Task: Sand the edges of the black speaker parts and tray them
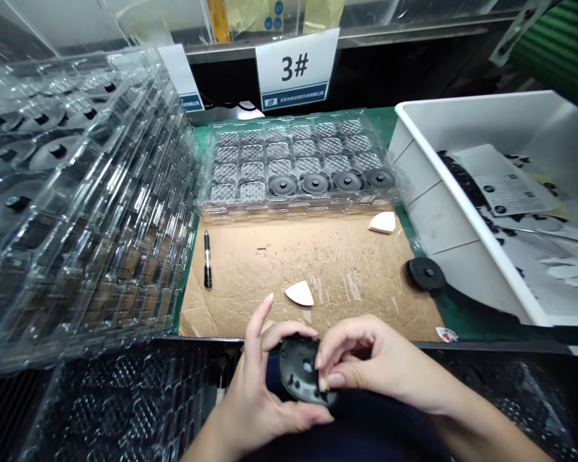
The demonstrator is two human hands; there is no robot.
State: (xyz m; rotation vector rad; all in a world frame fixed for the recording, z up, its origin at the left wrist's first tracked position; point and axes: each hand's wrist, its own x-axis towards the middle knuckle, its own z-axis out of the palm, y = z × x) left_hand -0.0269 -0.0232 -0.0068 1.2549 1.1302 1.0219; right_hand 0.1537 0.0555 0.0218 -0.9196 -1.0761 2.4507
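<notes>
My left hand (262,385) grips a round black plastic disc (299,371) by its rim, thumb under it and fingers over the top, index finger raised. My right hand (366,362) pinches at the disc's right face with thumb and fingertips pressed together. Both hands are low at the near edge of a cardboard sheet (250,263). A white wedge-shaped piece (299,294) lies on the cardboard just beyond my fingers.
A clear tray (250,170) holding several black discs (332,181) stands at the back. Stacked clear trays (77,212) fill the left. A white bin (433,212) is at the right, a loose black disc (425,274) beside it. Also a pen (207,258) and another white wedge (383,222).
</notes>
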